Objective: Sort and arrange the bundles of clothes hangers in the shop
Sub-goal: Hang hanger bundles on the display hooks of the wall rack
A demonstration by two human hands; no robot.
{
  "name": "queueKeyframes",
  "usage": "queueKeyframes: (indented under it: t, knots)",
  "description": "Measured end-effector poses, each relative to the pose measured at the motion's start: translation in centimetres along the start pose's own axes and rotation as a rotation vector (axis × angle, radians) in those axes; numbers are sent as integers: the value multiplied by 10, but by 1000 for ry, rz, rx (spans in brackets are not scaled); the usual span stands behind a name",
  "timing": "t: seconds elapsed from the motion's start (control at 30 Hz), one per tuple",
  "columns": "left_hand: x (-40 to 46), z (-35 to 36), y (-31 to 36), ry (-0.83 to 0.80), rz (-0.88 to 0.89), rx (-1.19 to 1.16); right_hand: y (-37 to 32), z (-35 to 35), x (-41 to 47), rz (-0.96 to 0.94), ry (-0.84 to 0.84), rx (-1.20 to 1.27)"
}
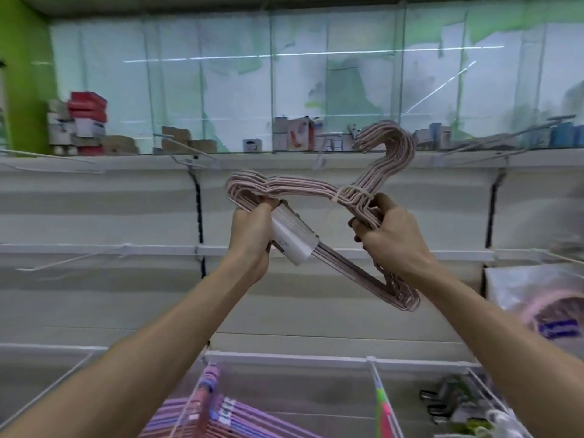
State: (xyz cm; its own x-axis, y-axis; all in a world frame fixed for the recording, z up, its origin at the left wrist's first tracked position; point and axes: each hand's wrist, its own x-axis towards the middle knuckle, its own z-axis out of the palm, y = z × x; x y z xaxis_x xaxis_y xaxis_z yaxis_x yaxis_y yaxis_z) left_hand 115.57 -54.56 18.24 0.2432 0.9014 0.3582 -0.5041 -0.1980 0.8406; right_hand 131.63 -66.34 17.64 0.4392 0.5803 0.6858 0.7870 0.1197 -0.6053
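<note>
Right, I had both hands up in front of the white shelving [94, 197]. My left hand [252, 238] was curled tight around the bottom bar of a pale pink hanger bundle [300, 192], right by its white paper label [294, 233]. My right hand [392, 235] gripped the same bundle just under the tied neck, the hooks tipping up to the right. The bundle hung in mid-air, tilted, well above the purple hangers [221, 418] lying in the wire bin at the bottom.
</note>
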Motion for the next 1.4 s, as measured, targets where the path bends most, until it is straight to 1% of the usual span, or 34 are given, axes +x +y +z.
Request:
queueKeyframes:
  t: [0.1, 0.23, 0.47, 0.6, 0.77, 0.87, 0.97, 1.2, 1.4]
  knots:
    - [19, -37, 19, 52, 13, 4, -25, 38, 11, -70, -7, 30]
    - [39, -79, 34, 69, 37, -30, -50, 84, 18, -164, 16, 29]
    - [73, -137, 41, 86, 41, -50, -76, 145, 44, -195, -40, 2]
    - [95, -162, 42, 100, -14, -88, -87, 173, 64, -194, -73, -43]
    - [137, -184, 46, 123, -43, -140, -101, 200, 101, -178, -108, -109]
    - [165, -198, 45, 153, -8, -130, -111, 213, 124, -166, -144, -177]
    - [192, -211, 39, 145, 24, -135, -117, 225, 144, -172, -173, -244]
    - [230, -224, 21, 96, -95, -185, -111, 250, 171, -160, -220, -340]
    - [258, -223, 6, 77, -114, -210, -104, 262, 188, -167, -205, -418]
